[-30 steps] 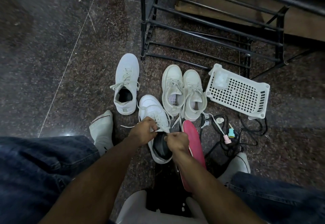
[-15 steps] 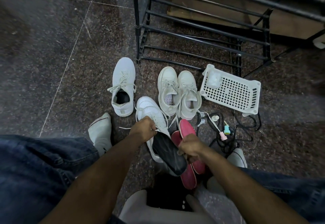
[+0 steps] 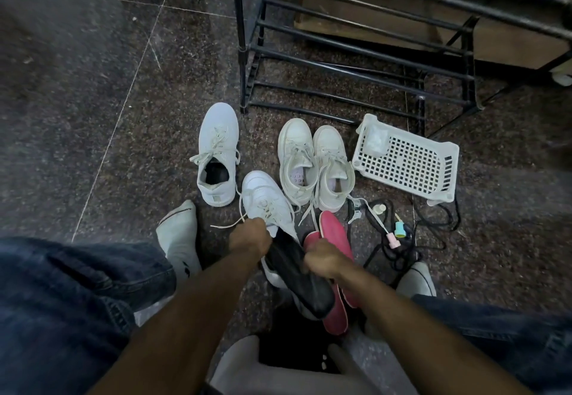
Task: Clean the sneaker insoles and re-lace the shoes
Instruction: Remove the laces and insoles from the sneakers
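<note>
1. Right hand (image 3: 322, 260): grip closed around the black insole (image 3: 297, 274) near its middle, fingers curled over its edge.
2. Left hand (image 3: 250, 236): grip closed on the rear opening of the white sneaker (image 3: 266, 205), at the collar where the insole's front end sits.
3. Black insole: tilted, front end at the mouth of the held sneaker, heel end raised toward the person and lying over the pink insoles (image 3: 334, 239).
4. White sneaker, held: on the floor (image 3: 93, 100), toe pointing away, laces loose, one lace end trailing left.
5. Pink insoles: two, on the floor just right of the held sneaker, partly under the right hand and the black insole.
6. Single white sneaker (image 3: 218, 153): up and left of the held one, laced, dark interior showing.
7. Pair of white sneakers (image 3: 312, 162): side by side, touching, laces undone, right of the single sneaker.
8. White plastic basket (image 3: 408, 162): right of the pair, perforated base facing up.
9. Black cables (image 3: 390, 246) with small pastel items: below the basket.
10. Black metal rack (image 3: 356, 54): behind the shoes.
</note>
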`<state>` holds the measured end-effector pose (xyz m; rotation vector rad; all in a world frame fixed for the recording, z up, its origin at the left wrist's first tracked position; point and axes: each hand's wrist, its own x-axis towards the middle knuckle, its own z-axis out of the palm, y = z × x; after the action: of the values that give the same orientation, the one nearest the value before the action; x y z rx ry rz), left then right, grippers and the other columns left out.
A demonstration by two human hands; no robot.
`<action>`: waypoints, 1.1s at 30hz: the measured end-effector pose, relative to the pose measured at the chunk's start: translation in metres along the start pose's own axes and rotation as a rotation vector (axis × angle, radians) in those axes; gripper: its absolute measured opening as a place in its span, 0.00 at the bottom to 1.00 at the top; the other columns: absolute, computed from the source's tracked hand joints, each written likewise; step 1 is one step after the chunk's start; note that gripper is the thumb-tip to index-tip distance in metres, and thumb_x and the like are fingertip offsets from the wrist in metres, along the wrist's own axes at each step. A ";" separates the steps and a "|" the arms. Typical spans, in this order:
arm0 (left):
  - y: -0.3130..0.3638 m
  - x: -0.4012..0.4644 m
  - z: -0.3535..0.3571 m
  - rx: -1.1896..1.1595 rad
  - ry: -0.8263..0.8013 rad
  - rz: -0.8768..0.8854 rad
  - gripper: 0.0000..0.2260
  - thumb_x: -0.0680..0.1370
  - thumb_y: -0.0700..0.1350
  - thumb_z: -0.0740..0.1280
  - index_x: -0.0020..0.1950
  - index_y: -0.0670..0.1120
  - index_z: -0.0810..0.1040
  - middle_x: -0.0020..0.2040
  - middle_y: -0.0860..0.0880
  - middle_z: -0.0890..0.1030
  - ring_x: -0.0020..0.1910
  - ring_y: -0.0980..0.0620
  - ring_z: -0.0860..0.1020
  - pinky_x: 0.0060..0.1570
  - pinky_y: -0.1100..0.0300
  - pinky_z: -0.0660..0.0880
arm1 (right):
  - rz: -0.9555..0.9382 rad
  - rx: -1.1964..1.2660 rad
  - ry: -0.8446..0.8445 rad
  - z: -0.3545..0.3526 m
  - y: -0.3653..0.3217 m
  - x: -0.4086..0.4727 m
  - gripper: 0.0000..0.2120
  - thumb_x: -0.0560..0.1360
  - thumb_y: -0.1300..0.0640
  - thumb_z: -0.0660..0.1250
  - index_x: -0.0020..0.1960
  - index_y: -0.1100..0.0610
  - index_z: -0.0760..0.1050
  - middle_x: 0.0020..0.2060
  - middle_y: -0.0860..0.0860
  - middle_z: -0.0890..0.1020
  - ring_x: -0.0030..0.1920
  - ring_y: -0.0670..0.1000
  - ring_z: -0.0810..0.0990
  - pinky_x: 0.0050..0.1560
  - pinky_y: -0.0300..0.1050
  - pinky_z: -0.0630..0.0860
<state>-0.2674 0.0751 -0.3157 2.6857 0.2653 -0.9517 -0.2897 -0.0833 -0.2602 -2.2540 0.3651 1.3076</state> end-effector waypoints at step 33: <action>-0.040 0.046 -0.047 -0.361 0.590 0.068 0.20 0.74 0.39 0.64 0.67 0.44 0.74 0.66 0.45 0.72 0.62 0.40 0.73 0.52 0.44 0.74 | -0.050 0.161 0.051 0.083 0.071 0.052 0.28 0.71 0.63 0.65 0.71 0.56 0.66 0.54 0.52 0.78 0.60 0.56 0.77 0.49 0.37 0.67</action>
<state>-0.2155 0.1313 -0.3179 2.5397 0.4126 -0.0541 -0.3568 -0.0965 -0.3598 -2.1512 0.4148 1.1547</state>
